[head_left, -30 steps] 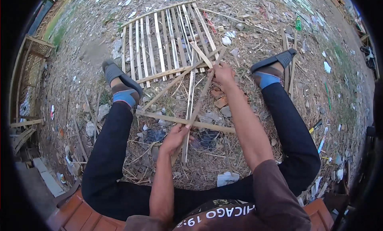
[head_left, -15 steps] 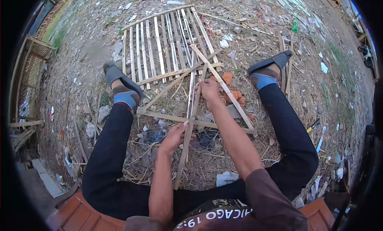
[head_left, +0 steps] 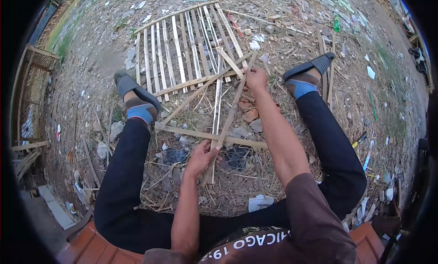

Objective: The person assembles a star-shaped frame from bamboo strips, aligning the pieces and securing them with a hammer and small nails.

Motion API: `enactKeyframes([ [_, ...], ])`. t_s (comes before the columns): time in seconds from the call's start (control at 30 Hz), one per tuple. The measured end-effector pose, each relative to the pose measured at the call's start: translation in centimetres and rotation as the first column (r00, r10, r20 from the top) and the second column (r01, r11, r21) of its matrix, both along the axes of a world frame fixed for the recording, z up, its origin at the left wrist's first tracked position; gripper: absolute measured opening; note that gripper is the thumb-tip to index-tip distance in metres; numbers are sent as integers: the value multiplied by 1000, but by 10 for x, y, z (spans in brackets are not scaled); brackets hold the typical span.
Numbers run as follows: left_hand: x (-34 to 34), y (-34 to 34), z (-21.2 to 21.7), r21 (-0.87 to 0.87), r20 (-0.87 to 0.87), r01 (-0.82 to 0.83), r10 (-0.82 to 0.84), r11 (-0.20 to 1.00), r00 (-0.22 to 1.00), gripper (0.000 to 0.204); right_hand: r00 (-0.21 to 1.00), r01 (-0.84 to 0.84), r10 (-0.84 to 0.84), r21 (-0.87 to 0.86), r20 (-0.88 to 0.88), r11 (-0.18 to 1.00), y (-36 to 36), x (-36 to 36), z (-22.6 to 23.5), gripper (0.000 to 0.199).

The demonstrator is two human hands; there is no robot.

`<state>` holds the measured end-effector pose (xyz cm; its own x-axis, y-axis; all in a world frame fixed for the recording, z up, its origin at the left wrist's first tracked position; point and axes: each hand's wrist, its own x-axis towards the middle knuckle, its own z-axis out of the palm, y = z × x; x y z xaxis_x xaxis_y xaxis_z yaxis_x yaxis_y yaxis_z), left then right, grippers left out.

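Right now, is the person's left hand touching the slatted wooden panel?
No, the left hand holds the crossed wooden strips near where they meet, apart from the slatted wooden panel lying farther out.

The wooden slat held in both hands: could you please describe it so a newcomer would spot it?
Start at the slatted wooden panel. Below it in view, crossed slats lie; the greyish-brown slat alone slants from left hand up to right hand.
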<state>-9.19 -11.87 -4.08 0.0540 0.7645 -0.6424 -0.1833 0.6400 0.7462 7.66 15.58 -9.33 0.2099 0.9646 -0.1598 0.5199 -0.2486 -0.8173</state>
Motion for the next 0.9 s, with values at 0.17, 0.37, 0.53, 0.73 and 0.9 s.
enactKeyframes([
  [0.17,5,3,-8,61,-29,-32,33,998,999,34,975,-68,78,-56,206,996,-11,9,51,40],
  [0.37,20,5,-8,125,-176,-53,75,991,982,31,942,-260,266,-55,205,964,-41,49,49,47],
  [0.53,26,4,-10,104,-251,-58,83,993,964,28,907,-365,332,93,258,926,-79,51,31,50],
  [0.73,27,3,-21,89,-380,-38,69,995,922,27,807,-463,388,70,445,883,-71,33,32,61],
  [0.9,33,2,-10,0,-337,-104,98,995,937,29,829,-404,373,-14,416,915,-76,22,27,64],
])
